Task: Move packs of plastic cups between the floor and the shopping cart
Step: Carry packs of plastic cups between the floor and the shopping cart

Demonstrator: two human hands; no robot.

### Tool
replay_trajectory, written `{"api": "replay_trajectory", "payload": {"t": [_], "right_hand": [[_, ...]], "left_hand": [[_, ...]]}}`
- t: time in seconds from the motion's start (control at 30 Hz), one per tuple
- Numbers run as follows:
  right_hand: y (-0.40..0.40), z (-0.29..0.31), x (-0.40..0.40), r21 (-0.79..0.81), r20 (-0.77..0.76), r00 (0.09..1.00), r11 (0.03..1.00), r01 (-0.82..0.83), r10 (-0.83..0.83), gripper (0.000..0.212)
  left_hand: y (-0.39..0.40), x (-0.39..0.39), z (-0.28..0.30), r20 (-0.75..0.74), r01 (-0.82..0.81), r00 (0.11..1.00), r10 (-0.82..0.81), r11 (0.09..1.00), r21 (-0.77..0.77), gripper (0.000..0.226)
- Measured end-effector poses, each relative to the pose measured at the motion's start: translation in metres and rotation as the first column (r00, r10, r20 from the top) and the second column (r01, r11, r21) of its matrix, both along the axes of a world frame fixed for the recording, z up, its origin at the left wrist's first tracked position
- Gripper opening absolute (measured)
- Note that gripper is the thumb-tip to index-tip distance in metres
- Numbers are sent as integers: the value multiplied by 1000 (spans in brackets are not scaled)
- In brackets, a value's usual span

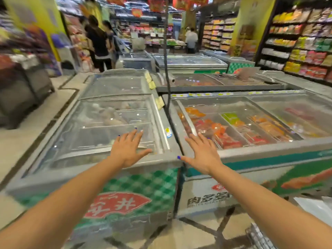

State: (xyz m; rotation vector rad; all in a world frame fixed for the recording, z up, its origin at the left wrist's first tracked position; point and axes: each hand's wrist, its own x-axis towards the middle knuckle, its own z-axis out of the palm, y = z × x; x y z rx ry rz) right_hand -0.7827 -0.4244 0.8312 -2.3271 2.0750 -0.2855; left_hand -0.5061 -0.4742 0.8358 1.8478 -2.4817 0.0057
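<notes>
My left hand [128, 149] and my right hand [203, 153] are both stretched out in front of me, palms down and fingers spread, with nothing in them. They hover over the near edge of two chest freezers. At the bottom right corner a bit of wire mesh [258, 237] shows, which may be the shopping cart. A pale plastic-wrapped thing [316, 207] lies just above it; I cannot tell whether it is a pack of cups.
A left freezer [93, 177] with a green checked front and a right freezer [269, 155] holding coloured packets stand right ahead. More freezers lie behind. Shelves line the right wall [305, 44]. People stand in the aisle at the back left [99, 44]. A dark cable [168, 69] hangs down between the freezers.
</notes>
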Motion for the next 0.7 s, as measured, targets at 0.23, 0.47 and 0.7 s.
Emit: {"api": "replay_trajectory", "payload": {"t": [0.23, 0.47, 0.7], "right_hand": [[-12, 16, 238, -1, -25, 898, 898, -439, 439, 86], [56, 26, 494, -33, 53, 617, 619, -785, 785, 99], [150, 5, 696, -48, 28, 411, 412, -910, 911, 86]], "left_hand": [[118, 238, 17, -10, -438, 899, 438, 898, -53, 89], [300, 433, 27, -38, -771, 632, 774, 623, -133, 86], [450, 586, 31, 12, -901, 398, 917, 393, -185, 88]]}}
